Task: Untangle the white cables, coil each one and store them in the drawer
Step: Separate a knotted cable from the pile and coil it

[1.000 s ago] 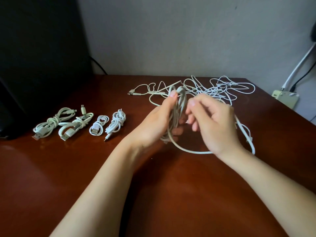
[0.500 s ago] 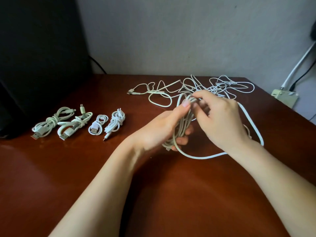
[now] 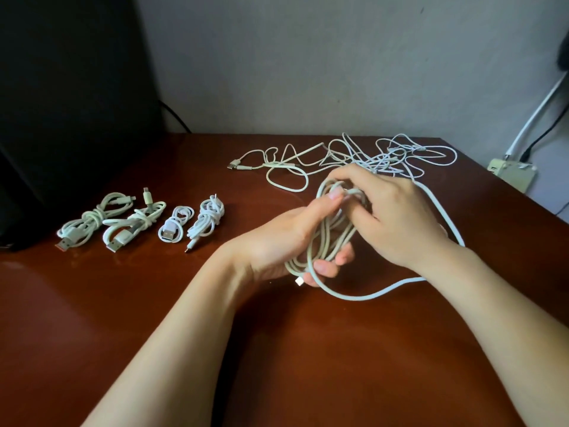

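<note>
White coil (image 3: 331,232), light, limp and springy, sits at frame centre. Your left grip (image 3: 277,238) holds its loops and your right grip (image 3: 397,211) pinches the top. Take it mid-bundle or the loops may spill. Glossy brown counter (image 3: 308,349); tangle (image 3: 378,158) upper right, four bundles (image 3: 203,223) left.

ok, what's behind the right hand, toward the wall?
A loose tangle of white cables lies on the table. The right hand covers its near edge, so whether the coil it grips joins the tangle cannot be seen.
</note>
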### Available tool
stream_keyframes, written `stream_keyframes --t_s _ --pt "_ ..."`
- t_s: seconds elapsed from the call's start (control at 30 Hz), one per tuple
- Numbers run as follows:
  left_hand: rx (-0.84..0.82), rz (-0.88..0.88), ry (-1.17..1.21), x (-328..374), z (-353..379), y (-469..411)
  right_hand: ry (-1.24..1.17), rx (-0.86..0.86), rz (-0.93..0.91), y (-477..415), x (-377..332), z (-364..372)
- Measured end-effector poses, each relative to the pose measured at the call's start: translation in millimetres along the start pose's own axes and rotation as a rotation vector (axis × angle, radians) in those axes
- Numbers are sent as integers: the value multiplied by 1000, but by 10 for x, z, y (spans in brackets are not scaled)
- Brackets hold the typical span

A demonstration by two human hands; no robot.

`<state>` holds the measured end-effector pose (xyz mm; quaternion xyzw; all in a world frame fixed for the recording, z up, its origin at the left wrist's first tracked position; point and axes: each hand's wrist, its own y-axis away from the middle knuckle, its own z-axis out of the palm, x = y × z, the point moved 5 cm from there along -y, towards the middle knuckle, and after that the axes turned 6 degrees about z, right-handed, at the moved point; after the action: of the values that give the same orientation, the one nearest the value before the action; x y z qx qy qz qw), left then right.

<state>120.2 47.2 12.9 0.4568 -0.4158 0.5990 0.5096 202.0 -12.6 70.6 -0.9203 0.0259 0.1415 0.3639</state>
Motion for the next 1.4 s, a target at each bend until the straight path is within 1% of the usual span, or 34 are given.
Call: stream_keyframes --t_s 0.1,0.2,0.27,0.33,0.43,0.53,0.67,0.73,0.8,0.87,0.97,1.07,1.1,1.13,1.2,1.27,1.4 --pt "-84 -74 16 -27 37 2 55 -128 2 -3 -22 5" --pt "-121 -129 -50 -56 37 10 -51 -301 34 11 -38 61" --pt "-109 -172 -54 -67 27 15 -62 -341 45 22 -32 86" --pt "-58 -194 -62 -56 -9 20 -27 -317 31 22 -38 82" --pt "-17 -148 -98 -17 -32 31 42 -259 -1 9 -73 47" --pt "18 -97 -125 -5 -72 46 83 -281 -42 22 -94 109" --pt "32 -169 -144 -56 -63 8 76 -282 -92 39 -111 195" --pt "49 -174 -142 -65 -53 -20 103 -266 -112 45 -120 194" --pt "57 -176 -128 -74 -39 -29 118 -246 -86 47 -102 174" --pt "82 -164 -137 -89 -62 -40 135 -261 -36 52 -82 154" --pt "121 -132 -207 -36 -53 -61 167 -293 28 50 -90 136" --pt "98 -169 -426 -44 -45 -51 232 -281 42 39 -90 132" --pt "103 -156 -463 -52 -57 -36 254 -270 35 39 -90 131" --pt "105 -97 -430 -50 -56 -48 272 -258 28 39 -89 128" --pt "76 -15 -268 -34 7 -44 301 -246 30 33 -82 118" --pt "33 -30 -117 -71 28 23 318 -237 32 30 -76 114" --pt "24 -50 -19 -91 83 -12 325 -230 50 19 -49 113"
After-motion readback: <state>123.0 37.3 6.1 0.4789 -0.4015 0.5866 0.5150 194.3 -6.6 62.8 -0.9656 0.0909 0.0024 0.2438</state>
